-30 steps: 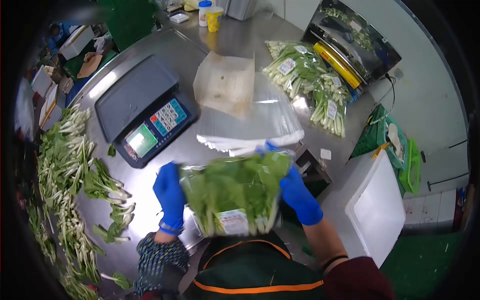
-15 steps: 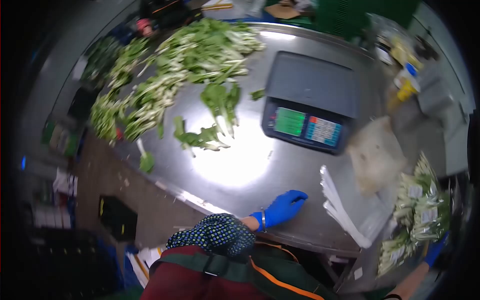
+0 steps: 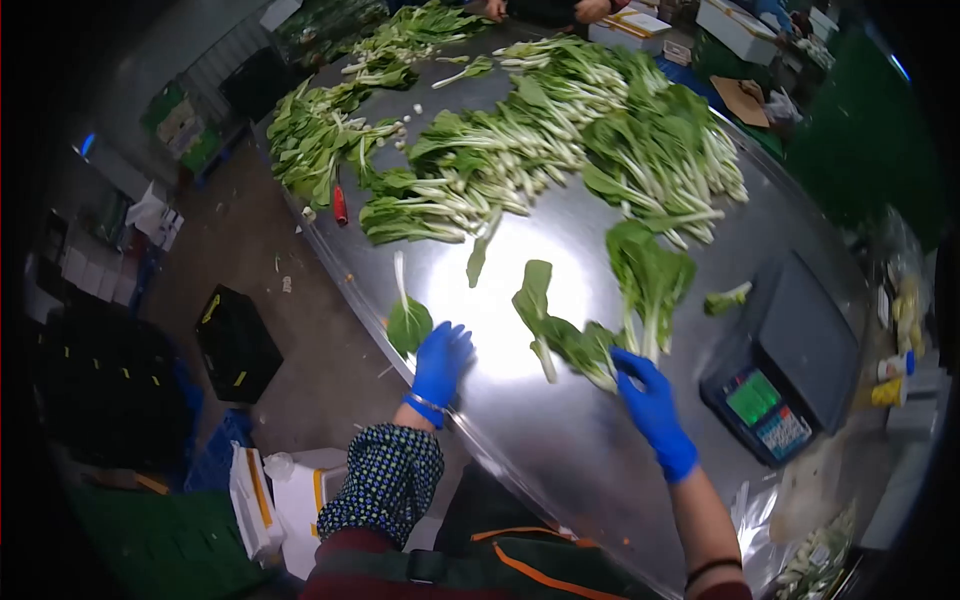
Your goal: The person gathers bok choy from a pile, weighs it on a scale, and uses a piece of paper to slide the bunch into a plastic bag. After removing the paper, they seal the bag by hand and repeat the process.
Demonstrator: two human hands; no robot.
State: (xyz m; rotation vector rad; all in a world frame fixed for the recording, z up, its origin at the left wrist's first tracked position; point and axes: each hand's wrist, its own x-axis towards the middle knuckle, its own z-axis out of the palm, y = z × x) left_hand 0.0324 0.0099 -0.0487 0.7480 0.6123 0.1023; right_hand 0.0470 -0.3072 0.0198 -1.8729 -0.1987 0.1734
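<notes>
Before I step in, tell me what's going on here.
A blue-gloved person is working at a metal table. The right hand is at the stems of some loose greens; the left hand is open beside a single leafy stalk near the edge. A big pile of greens lies beyond, and a scale with a lit display stands to the right.

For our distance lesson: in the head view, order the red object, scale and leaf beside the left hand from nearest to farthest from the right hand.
1. Scale, to the right.
2. Leaf, left, beside the left hand.
3. Red object, farther off, upper left.
</notes>
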